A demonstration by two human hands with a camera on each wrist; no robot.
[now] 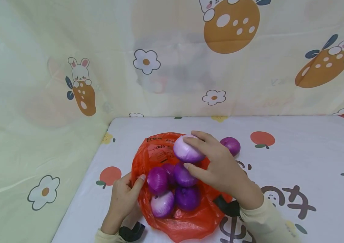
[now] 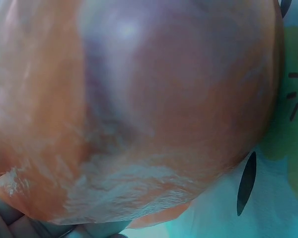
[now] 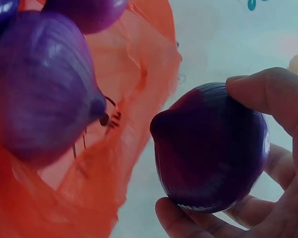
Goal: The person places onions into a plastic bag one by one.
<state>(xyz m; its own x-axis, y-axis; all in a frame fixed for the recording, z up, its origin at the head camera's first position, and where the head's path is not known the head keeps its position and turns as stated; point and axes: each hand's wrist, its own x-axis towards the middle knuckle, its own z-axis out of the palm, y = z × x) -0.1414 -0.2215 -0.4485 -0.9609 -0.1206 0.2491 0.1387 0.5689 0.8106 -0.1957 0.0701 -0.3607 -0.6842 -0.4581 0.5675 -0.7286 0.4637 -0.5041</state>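
Two hands work at an orange plastic bag (image 1: pixel 160 153) lying open on a printed tablecloth (image 1: pixel 296 162). The right hand (image 1: pixel 220 165) has its fingers and thumb curled round a pale purple onion (image 1: pixel 187 150), holding it above the far part of the bag; the right wrist view shows that onion (image 3: pixel 211 148) seated between thumb and fingertips (image 3: pixel 176 220), clear of the plastic. The left hand (image 1: pixel 123 195) rests at the bag's near left edge, its fingers pinching the plastic there. Four purple onions (image 1: pixel 172 187) lie bunched inside the bag, touching one another. One further purple onion (image 1: pixel 231 145) sits on the cloth just beside the bag, behind the right hand. The left wrist view shows only orange plastic (image 2: pixel 139 124) stretched over a rounded shape, pressed close to the lens. A cartoon-printed sheet (image 1: pixel 68 67) hangs behind the table.
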